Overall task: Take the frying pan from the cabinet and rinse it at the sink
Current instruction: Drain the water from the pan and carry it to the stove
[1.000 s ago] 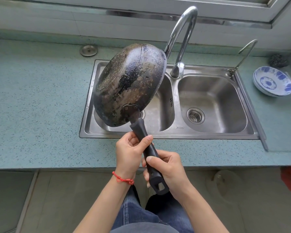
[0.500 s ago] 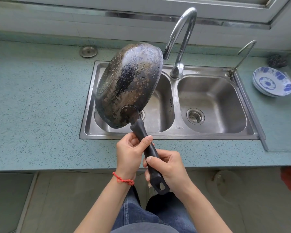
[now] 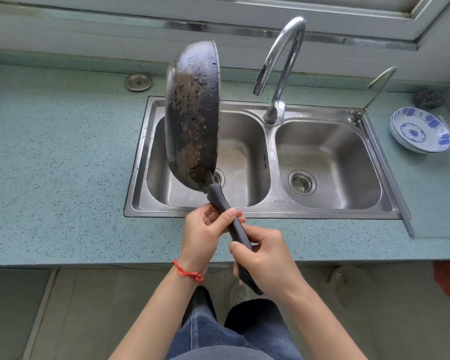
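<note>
A dark, scorched frying pan (image 3: 192, 118) stands almost on edge over the left basin of the steel double sink (image 3: 268, 213). Its wet, stained underside faces left and its inside is hidden. The black handle (image 3: 220, 200) runs down toward me. My left hand (image 3: 205, 231), with a red string on the wrist, grips the handle's upper part. My right hand (image 3: 264, 258) grips the handle's lower end. The curved tap (image 3: 281, 66) arches just right of the pan, with no water running from it.
A thin second spout (image 3: 374, 92) rises at the sink's right rear corner. Blue-and-white bowls (image 3: 421, 129) and a steel scourer (image 3: 427, 98) sit on the counter at right. A round metal cap (image 3: 138, 81) lies behind the sink. The speckled green counter (image 3: 57, 165) surrounds everything.
The pan has rolled about its handle from showing its broad underside to standing nearly edge-on. Both hands have stayed on the handle.
</note>
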A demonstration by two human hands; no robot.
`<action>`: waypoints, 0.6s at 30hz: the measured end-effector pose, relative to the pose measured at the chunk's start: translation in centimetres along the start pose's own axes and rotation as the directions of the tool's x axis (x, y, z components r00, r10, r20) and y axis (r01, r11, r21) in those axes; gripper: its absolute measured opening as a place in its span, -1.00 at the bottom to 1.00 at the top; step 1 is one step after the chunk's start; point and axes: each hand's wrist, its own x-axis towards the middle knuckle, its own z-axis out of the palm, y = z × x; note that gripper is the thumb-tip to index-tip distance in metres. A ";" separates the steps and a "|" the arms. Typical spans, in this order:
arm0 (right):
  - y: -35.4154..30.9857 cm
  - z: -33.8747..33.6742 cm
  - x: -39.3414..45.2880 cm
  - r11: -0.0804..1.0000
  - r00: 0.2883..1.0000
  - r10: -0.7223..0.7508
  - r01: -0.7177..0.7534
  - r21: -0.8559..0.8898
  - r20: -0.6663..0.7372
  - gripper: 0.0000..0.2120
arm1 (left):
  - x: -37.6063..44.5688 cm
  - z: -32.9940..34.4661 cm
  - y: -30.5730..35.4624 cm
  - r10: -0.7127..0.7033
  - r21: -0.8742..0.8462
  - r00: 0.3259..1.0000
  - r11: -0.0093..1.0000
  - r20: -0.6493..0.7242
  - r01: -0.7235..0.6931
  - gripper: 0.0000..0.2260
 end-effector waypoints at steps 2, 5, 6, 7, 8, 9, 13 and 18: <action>0.0 0.0 0.0 0.997 0.999 -0.035 0.033 -0.068 -0.029 -0.92 | 0.2 0.0 0.3 -0.018 0.005 1.000 1.000 0.020 0.017 -0.94; -0.2 0.0 0.1 0.974 0.990 -0.121 0.104 -0.203 -0.072 -0.84 | 0.6 -0.1 0.6 -0.047 0.024 0.999 0.999 0.015 0.047 -0.92; -0.3 0.0 0.1 0.957 0.985 -0.154 0.128 -0.260 -0.083 -0.81 | 0.7 -0.1 0.7 -0.057 0.036 0.998 0.998 0.008 0.057 -0.92; -0.3 0.0 0.1 0.940 0.979 -0.180 0.144 -0.310 -0.091 -0.78 | 0.8 0.0 0.7 -0.072 0.042 0.997 0.997 0.000 0.072 -0.91; -0.2 -0.1 0.1 0.922 0.975 -0.201 0.155 -0.354 -0.097 -0.75 | 0.9 0.2 0.7 -0.087 0.046 0.996 0.995 -0.016 0.088 -0.86; -0.1 -0.1 0.0 0.905 0.969 -0.225 0.170 -0.390 -0.101 -0.73 | 1.0 0.4 0.6 -0.103 0.050 0.994 0.993 -0.035 0.105 -0.82; -0.1 -0.5 0.0 0.877 0.959 -0.239 0.147 -0.457 -0.149 -0.66 | 1.2 1.0 0.1 -0.156 0.033 0.985 0.987 -0.077 0.158 -0.84; -0.2 0.0 -0.1 0.983 0.975 -0.078 0.041 -0.177 -0.210 -0.74 | 1.0 0.7 -0.4 -0.205 -0.197 0.978 0.959 0.019 0.205 -0.82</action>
